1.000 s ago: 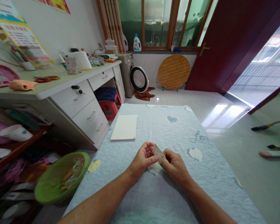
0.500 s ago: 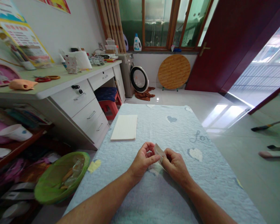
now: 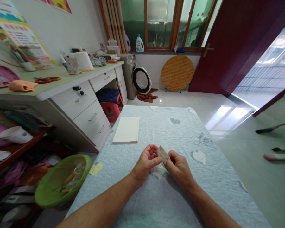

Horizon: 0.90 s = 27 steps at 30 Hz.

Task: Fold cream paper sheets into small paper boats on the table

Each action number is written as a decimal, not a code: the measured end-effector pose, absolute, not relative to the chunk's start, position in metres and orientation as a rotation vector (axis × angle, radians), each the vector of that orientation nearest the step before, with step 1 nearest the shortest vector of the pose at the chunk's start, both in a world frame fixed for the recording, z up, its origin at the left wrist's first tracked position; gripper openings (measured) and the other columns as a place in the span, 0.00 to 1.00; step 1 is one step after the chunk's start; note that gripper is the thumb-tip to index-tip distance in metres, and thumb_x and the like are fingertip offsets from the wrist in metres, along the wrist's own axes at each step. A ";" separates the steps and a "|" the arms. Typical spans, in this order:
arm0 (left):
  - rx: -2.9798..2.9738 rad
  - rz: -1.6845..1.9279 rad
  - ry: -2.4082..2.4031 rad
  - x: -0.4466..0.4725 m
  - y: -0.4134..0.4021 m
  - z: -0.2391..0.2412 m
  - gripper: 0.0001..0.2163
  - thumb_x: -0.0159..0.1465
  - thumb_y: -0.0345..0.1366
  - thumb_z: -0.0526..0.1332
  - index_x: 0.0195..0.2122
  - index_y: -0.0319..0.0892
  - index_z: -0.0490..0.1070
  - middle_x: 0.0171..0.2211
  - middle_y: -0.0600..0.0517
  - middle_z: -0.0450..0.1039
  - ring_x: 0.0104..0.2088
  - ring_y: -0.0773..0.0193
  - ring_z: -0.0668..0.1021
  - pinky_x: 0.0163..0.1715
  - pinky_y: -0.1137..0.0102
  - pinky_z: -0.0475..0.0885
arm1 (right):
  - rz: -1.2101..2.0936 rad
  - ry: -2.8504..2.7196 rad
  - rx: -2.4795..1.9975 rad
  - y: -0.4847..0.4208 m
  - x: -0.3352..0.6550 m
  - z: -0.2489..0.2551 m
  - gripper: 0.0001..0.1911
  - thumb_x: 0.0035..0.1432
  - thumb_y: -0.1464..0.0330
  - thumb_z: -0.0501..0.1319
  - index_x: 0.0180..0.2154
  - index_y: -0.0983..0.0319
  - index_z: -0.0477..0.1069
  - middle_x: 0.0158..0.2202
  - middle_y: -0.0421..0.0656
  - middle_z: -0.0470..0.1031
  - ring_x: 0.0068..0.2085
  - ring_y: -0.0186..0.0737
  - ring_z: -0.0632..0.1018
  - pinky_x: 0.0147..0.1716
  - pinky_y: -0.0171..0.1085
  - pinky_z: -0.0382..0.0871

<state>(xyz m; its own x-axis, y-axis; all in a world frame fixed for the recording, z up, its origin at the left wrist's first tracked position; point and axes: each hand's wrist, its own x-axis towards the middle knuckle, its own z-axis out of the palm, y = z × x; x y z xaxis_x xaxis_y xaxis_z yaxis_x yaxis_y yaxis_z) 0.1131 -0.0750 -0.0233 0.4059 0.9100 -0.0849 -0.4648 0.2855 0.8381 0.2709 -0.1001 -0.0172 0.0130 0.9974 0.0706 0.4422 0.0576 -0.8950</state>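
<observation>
Between my hands, above the cloth-covered table, is a small folded piece of greyish paper, held tilted up. My right hand pinches its right side between thumb and bent fingers. At the paper's left edge, my left hand has its thumb against it and its fingers curled behind. My palms and fingers hide part of the paper. Beyond my left hand, a pad of ruled paper lies flat on the cloth.
On the left stands a desk with drawers, with scissors on top. A green basket sits beside the table's left edge. A red stool, an open washing machine and a round wooden tabletop are farther back.
The folded paper and the fingers of my right hand have shifted very slightly to the right. My left hand stays nearly in place, and the pad has not moved.
</observation>
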 end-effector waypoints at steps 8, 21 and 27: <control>0.854 0.988 0.626 0.115 -0.076 -0.018 0.20 0.54 0.37 0.73 0.43 0.43 0.65 0.37 0.54 0.72 0.37 0.66 0.75 0.40 0.72 0.67 | 0.847 -1.558 -1.492 -0.100 0.271 -0.018 0.15 0.57 0.62 0.56 0.22 0.60 0.61 0.18 0.34 0.57 0.22 0.31 0.60 0.21 0.31 0.52; 0.850 0.971 0.643 0.115 -0.075 -0.019 0.21 0.53 0.37 0.73 0.43 0.42 0.65 0.38 0.53 0.72 0.38 0.65 0.75 0.40 0.71 0.68 | 0.874 -1.552 -1.502 -0.099 0.271 -0.017 0.16 0.57 0.60 0.56 0.22 0.60 0.59 0.18 0.34 0.57 0.22 0.31 0.60 0.21 0.32 0.52; 0.820 0.974 0.652 0.115 -0.076 -0.019 0.21 0.53 0.38 0.73 0.44 0.43 0.67 0.38 0.52 0.74 0.37 0.65 0.76 0.40 0.71 0.68 | 0.877 -1.537 -1.499 -0.099 0.272 -0.018 0.16 0.58 0.60 0.56 0.22 0.60 0.59 0.18 0.34 0.56 0.22 0.30 0.59 0.21 0.32 0.51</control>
